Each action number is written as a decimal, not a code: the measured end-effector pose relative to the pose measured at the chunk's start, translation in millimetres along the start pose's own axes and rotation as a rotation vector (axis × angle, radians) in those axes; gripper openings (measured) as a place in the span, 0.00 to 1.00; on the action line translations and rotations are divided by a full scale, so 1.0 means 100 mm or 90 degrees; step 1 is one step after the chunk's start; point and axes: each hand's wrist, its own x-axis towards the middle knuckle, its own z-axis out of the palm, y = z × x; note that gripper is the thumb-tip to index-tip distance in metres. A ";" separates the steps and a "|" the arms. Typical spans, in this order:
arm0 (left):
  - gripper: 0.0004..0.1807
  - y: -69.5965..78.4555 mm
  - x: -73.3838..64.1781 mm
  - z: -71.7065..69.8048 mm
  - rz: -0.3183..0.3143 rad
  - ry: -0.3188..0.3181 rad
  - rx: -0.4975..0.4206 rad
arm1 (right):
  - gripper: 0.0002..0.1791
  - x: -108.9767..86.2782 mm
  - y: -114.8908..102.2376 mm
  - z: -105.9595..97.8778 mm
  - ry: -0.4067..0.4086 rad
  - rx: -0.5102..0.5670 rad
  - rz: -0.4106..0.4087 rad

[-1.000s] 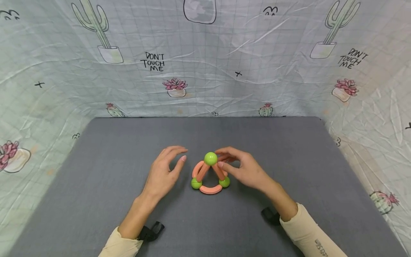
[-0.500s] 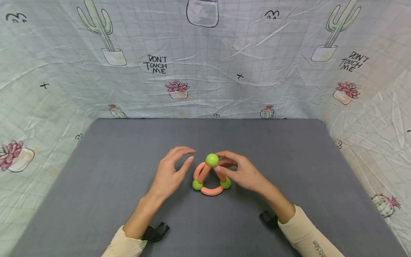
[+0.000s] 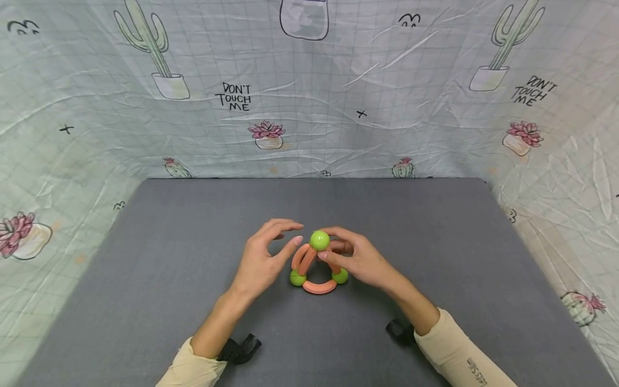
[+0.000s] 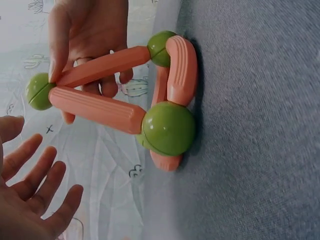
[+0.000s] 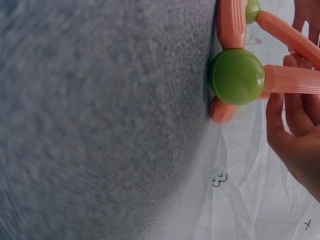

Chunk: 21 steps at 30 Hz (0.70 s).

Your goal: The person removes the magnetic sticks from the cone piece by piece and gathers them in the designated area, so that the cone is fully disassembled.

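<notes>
A pyramid of magnetic building pieces, with green balls [image 3: 319, 241] at its corners and ridged orange rods [image 4: 97, 109] between them, stands on the grey table. My right hand [image 3: 360, 258] is at its top, the thumb on the near side and the fingers behind, pinching the rod just under the top ball. In the left wrist view the right thumb [image 4: 59, 42] lies right against that joint. My left hand [image 3: 261, 263] is held left of the pyramid, apart from it, its fingers spread and loosely bent with nothing between them.
The grey table [image 3: 193, 215] reaches back to a hanging cloth [image 3: 314, 70] printed with cacti and lettering, which also encloses both sides. Black wrist straps [image 3: 240, 349] sit below both wrists, beside the beige sleeves [image 3: 459, 346].
My right hand has moved left, bringing its thumb and fingers around the pyramid's top. My left hand has come right, nearer to the pyramid. The pyramid stands in the same place.
</notes>
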 end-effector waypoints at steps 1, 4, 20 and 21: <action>0.13 0.01 0.00 0.01 0.002 -0.002 -0.006 | 0.22 0.00 0.01 0.00 -0.001 0.005 -0.002; 0.14 0.03 0.02 0.03 0.005 -0.006 -0.018 | 0.22 0.01 0.02 0.00 -0.001 0.014 -0.007; 0.16 0.09 0.08 0.14 0.045 -0.035 -0.042 | 0.23 0.01 0.04 0.02 0.026 0.032 -0.012; 0.16 0.09 0.08 0.14 0.046 -0.034 -0.038 | 0.23 0.01 0.04 0.02 0.026 0.032 -0.013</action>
